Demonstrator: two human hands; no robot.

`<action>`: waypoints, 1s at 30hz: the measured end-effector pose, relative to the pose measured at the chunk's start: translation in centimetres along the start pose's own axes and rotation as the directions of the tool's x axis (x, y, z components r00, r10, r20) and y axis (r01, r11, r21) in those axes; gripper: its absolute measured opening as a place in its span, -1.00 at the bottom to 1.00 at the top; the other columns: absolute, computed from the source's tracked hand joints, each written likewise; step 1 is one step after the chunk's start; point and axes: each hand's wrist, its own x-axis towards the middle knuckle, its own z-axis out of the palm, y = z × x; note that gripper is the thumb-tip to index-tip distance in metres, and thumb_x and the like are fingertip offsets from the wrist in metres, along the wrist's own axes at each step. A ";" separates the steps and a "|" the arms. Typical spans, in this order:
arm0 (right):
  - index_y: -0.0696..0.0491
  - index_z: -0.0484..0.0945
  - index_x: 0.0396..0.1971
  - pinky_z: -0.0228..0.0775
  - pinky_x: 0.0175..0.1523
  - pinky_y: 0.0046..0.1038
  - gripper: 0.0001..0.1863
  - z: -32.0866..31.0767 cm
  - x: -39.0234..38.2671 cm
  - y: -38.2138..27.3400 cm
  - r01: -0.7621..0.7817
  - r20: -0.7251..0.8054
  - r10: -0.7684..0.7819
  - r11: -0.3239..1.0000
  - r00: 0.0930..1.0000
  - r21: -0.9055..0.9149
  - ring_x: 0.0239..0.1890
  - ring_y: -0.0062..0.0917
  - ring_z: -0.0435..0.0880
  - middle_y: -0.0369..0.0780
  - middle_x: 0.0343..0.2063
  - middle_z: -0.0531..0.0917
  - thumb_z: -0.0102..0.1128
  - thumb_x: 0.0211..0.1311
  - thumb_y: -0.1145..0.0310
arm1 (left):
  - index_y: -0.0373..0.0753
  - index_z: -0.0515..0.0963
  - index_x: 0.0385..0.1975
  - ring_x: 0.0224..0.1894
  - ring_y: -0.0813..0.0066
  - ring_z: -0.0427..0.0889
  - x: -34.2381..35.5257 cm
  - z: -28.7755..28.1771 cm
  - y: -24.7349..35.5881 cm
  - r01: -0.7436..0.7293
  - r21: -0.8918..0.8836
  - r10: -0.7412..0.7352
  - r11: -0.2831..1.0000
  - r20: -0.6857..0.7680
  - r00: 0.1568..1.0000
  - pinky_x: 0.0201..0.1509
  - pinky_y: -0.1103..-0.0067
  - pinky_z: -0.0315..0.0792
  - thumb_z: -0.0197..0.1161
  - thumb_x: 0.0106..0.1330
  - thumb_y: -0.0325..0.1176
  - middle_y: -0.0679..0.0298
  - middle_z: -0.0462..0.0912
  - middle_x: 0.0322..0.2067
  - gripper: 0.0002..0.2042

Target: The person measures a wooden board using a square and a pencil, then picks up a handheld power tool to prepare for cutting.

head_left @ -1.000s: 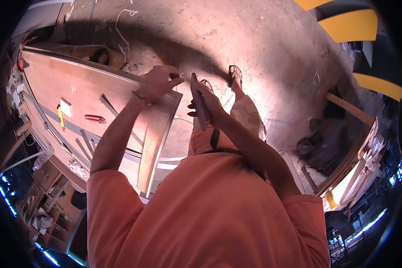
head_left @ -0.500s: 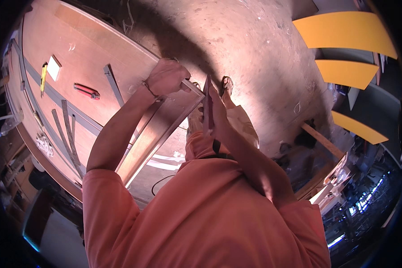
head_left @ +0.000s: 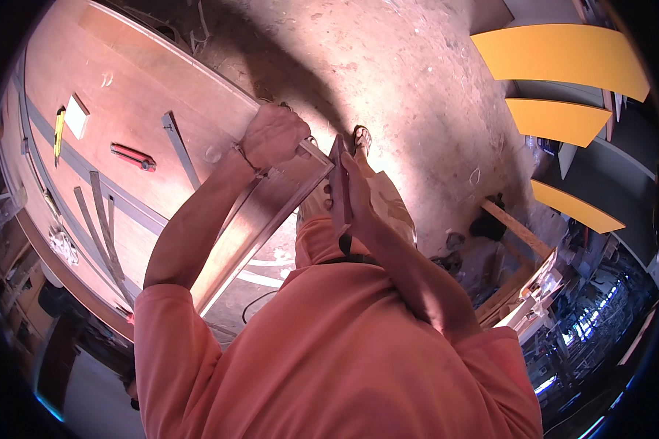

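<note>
My left hand (head_left: 274,132) is closed over the pale edge strip (head_left: 316,154) at the near corner of a large wooden panel (head_left: 139,80) lying to my left. My right hand (head_left: 350,194) grips a flat, dark reddish-brown board (head_left: 339,179), held on end right beside that corner; whether they touch is unclear. On the panel are a yellow cutter (head_left: 58,135), a red cutter (head_left: 132,155), a small white rectangle (head_left: 77,115) and several thin dark strips (head_left: 88,227).
Several curved yellow panels (head_left: 560,62) on dark units stand at the right. A wooden frame with a plank (head_left: 512,227) and clutter is at the lower right. My sandalled foot (head_left: 361,140) is on the stained concrete floor (head_left: 417,88), near a cable (head_left: 252,304).
My left hand has moved from above the corner down onto its edge and closed there. The board in my right hand has come up beside the corner. The view has shifted.
</note>
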 end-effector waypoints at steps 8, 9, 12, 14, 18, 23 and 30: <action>-0.11 0.51 0.11 0.44 -0.39 -0.38 -0.42 -1.9 9.7 3.1 -0.155 0.002 0.155 0.988 0.988 -0.003 -0.38 -0.51 0.50 -0.27 -0.31 0.49 0.09 0.40 -0.28 | -0.16 0.77 -0.35 -0.15 0.13 0.76 0.5 -0.9 0.2 0.059 -0.032 -0.054 0.998 0.153 0.987 0.07 0.25 0.51 0.56 0.08 -0.03 0.21 0.79 -0.31 -0.67; -0.10 0.50 0.12 0.45 -0.38 -0.36 -0.41 -2.7 11.8 4.4 -0.178 0.001 0.178 0.984 0.984 -0.009 -0.38 -0.49 0.50 -0.25 -0.31 0.49 0.09 0.40 -0.29 | -0.15 0.77 -0.35 -0.15 0.12 0.76 0.6 -1.2 0.4 0.083 -0.034 -0.075 0.996 0.195 0.978 0.15 0.24 0.51 0.57 0.08 -0.03 0.22 0.79 -0.28 -0.67; -0.05 0.49 0.13 0.51 -0.35 -0.27 -0.36 -4.4 13.2 4.7 -0.195 -0.061 0.201 0.976 0.978 0.093 -0.34 -0.44 0.53 -0.23 -0.25 0.49 0.10 0.39 -0.32 | -0.14 0.76 -0.37 -0.16 0.09 0.76 0.3 -1.5 2.7 -0.036 -0.044 0.030 0.998 -0.127 0.991 0.41 0.06 0.33 0.54 0.07 -0.04 0.20 0.78 -0.21 -0.69; -0.04 0.47 0.16 0.53 -0.31 -0.24 -0.33 -7.2 12.2 2.9 -0.149 -0.025 0.154 0.978 0.988 0.143 -0.29 -0.41 0.55 -0.21 -0.21 0.49 0.11 0.39 -0.33 | -0.14 0.75 -0.41 -0.18 0.08 0.76 0.0 -0.9 5.2 0.002 -0.102 -0.013 0.995 -0.109 0.994 0.53 -0.05 0.18 0.50 0.05 -0.09 0.20 0.76 -0.21 -0.73; 0.00 0.39 0.29 0.55 -0.19 -0.25 -0.24 -13.5 9.6 -0.9 0.057 -0.096 -0.042 0.985 0.994 0.164 -0.26 -0.46 0.56 -0.20 -0.17 0.53 0.12 0.40 -0.34 | -0.17 0.72 -0.49 -0.23 0.13 0.76 0.4 0.7 8.2 0.131 -0.049 -0.133 0.990 -0.048 0.990 0.57 -0.10 0.11 0.38 0.04 -0.23 0.20 0.71 -0.33 -0.84; -0.10 0.26 0.44 0.54 -0.25 -0.32 -0.18 -18.8 6.3 -1.1 0.172 -0.180 -0.137 0.965 0.974 0.196 -0.23 -0.43 0.57 -0.14 -0.03 0.52 0.11 0.41 -0.35 | -0.16 0.68 -0.54 -0.27 0.19 0.76 0.3 2.9 9.4 0.110 -0.033 -0.115 0.993 -0.277 0.954 0.43 0.00 0.28 0.30 0.06 -0.32 0.23 0.66 -0.42 -0.91; -0.04 0.47 0.03 0.55 -0.28 -0.32 -0.42 -14.6 3.4 -1.8 0.241 -0.036 -0.239 0.951 0.970 0.191 -0.33 -0.44 0.63 -0.24 -0.28 0.56 0.11 0.45 -0.29 | -0.11 0.74 -0.44 -0.24 0.24 0.77 1.7 2.7 10.2 0.290 0.100 -0.284 0.952 -0.072 0.956 0.33 0.13 0.34 0.26 0.22 -0.25 0.17 0.76 -0.34 -0.84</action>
